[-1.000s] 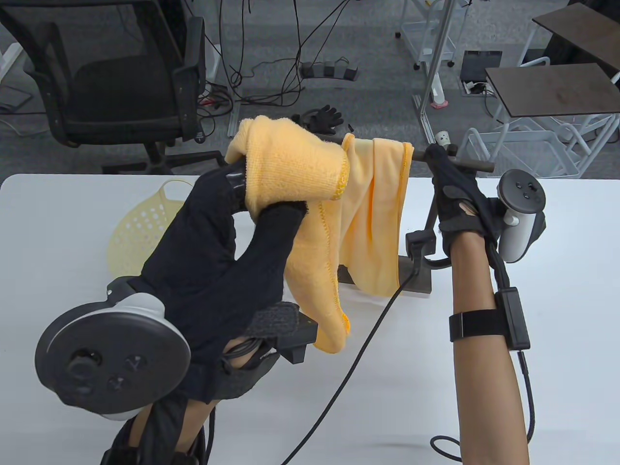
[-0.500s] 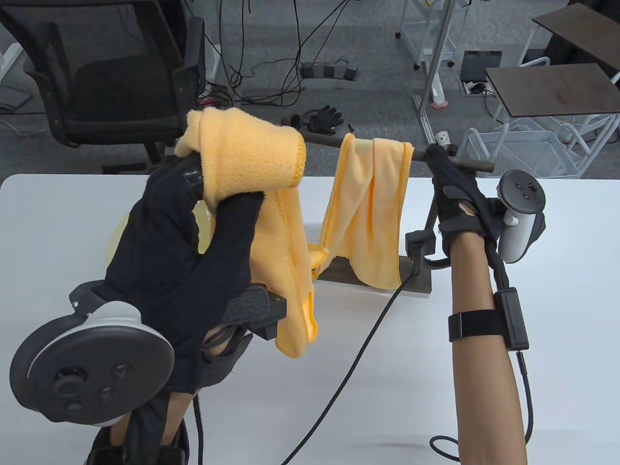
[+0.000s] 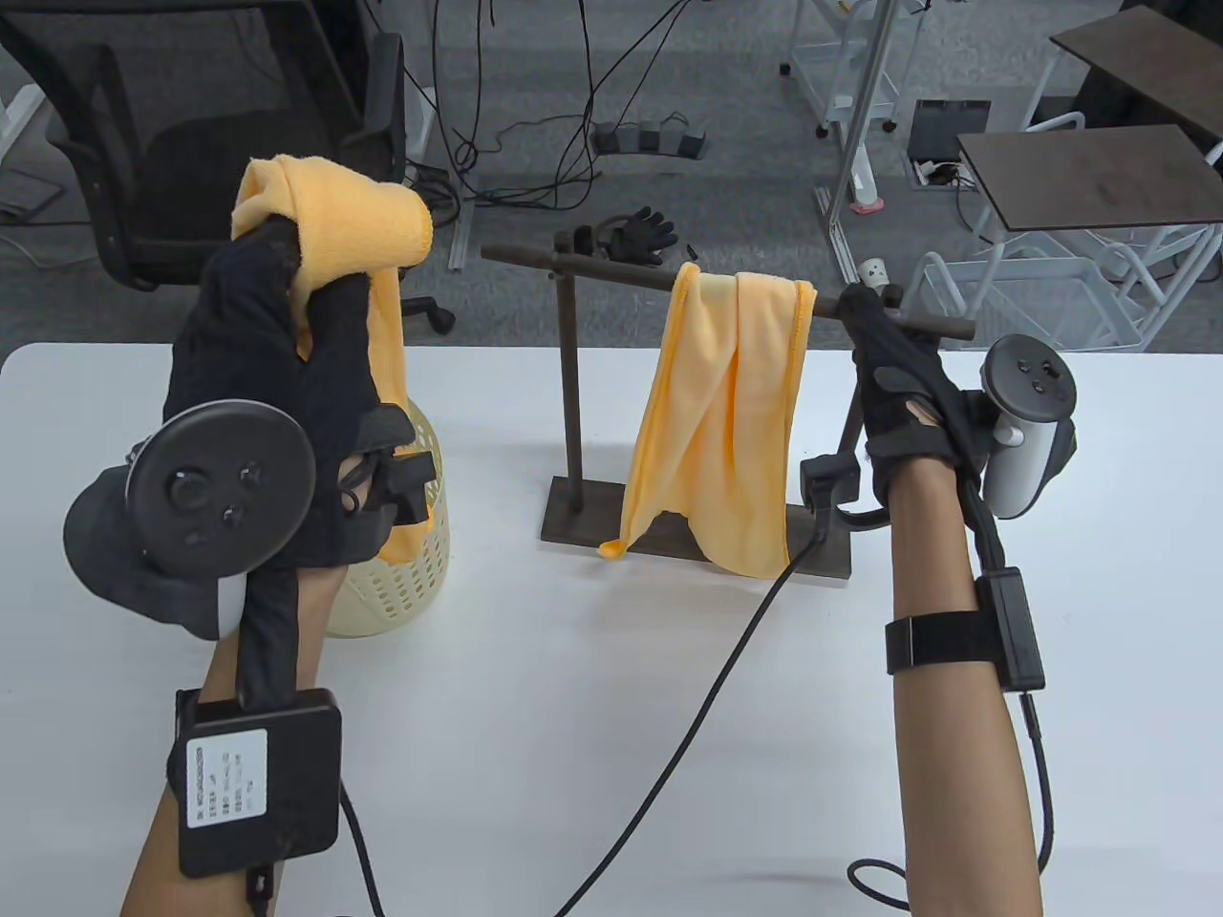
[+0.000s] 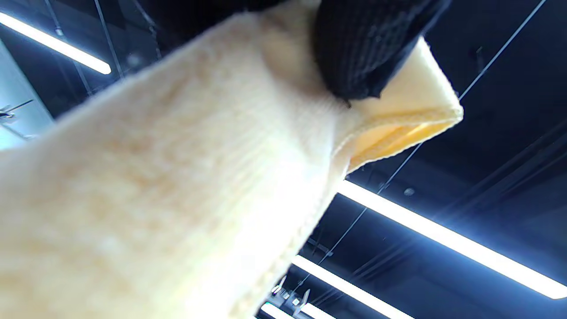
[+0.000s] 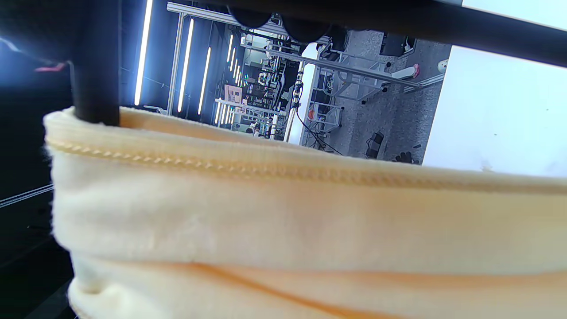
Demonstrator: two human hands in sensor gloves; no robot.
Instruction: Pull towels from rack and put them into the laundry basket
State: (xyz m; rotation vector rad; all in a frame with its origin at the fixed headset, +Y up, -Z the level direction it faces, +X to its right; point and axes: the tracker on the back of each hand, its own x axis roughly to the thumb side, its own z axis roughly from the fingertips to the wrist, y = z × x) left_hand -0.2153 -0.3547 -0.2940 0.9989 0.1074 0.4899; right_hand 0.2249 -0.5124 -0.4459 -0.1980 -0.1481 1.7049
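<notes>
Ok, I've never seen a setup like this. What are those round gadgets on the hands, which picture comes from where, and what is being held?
No robot here: a person wears black sensor gloves, and the round gadgets are trackers strapped to the back of each hand, not held. The big picture looks down at a white table. The other two come from cameras on the wrists, so they look tilted and very close.

On the table stand a dark towel rack and a pale yellow laundry basket. The left hand grips an orange towel, lifted above the basket; the left wrist view shows a gloved fingertip pressing into that cloth. The right hand grips the rack's bar at its right end. A second orange towel hangs over the bar; it fills the right wrist view.
</notes>
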